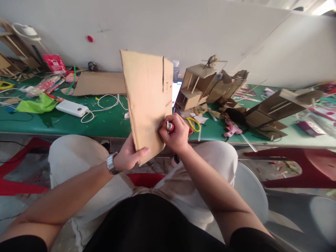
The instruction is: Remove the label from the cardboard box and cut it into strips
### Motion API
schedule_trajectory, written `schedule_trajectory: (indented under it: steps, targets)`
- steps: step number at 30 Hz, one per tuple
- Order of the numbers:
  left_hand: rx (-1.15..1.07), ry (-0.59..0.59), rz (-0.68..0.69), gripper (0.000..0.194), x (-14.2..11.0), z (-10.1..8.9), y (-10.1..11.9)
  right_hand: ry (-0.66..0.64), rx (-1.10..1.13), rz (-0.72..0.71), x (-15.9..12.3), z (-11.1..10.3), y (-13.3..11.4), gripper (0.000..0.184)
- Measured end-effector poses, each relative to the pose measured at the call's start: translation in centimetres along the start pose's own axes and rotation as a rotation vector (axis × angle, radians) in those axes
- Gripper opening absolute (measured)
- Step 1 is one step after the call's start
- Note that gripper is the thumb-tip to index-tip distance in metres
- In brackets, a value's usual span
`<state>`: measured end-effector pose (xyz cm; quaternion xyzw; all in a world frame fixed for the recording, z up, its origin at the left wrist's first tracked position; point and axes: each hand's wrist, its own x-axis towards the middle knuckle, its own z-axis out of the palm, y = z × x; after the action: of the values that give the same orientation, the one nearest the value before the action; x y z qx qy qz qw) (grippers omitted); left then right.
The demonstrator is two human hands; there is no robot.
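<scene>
A tan cardboard piece (147, 94) stands tilted upright over my lap, with a dark slit and printed marks near its right side. My left hand (130, 154) grips its lower left edge, thumb on the front face. Closed in a fist, my right hand (175, 134) holds a red tool with a silver metal end (170, 127) against the cardboard's lower right part. The tool's working tip is hidden, so its kind is unclear.
On the green table (110, 120) lie a white power bank (72, 108), a flat cardboard sheet (101, 83) and yellow-handled scissors (193, 124). Cardboard constructions (195, 85) and a pink glue gun (232, 128) are to the right. A lit screen (176, 91) is partly hidden behind the cardboard.
</scene>
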<state>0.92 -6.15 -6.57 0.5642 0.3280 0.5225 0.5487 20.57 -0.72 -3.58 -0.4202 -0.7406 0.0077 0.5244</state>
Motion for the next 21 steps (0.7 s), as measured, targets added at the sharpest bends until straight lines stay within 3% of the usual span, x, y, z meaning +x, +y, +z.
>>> schedule_trajectory:
  steps: [5,7,10,13,21]
  targets:
    - [-0.353,0.235,-0.368,0.065,1.1,-0.2,0.7,-0.176,-0.003,-0.018,1.1,-1.4,0.4,0.006]
    - [-0.401,0.278,-0.436,0.066,1.6,-0.4,1.5,-0.253,-0.041,-0.003,1.8,-2.6,0.9,0.022]
    - [-0.429,0.266,-0.474,0.064,2.1,-0.9,2.6,-0.401,-0.072,0.0,2.6,-4.4,1.8,0.048]
    - [-0.42,0.253,-0.496,0.06,2.2,-1.3,3.2,-0.512,-0.114,-0.004,3.0,-5.5,2.3,0.05]
    - [-0.32,0.189,-0.468,0.062,2.2,-1.7,3.5,-0.45,-0.207,-0.065,3.1,-5.9,2.7,0.035]
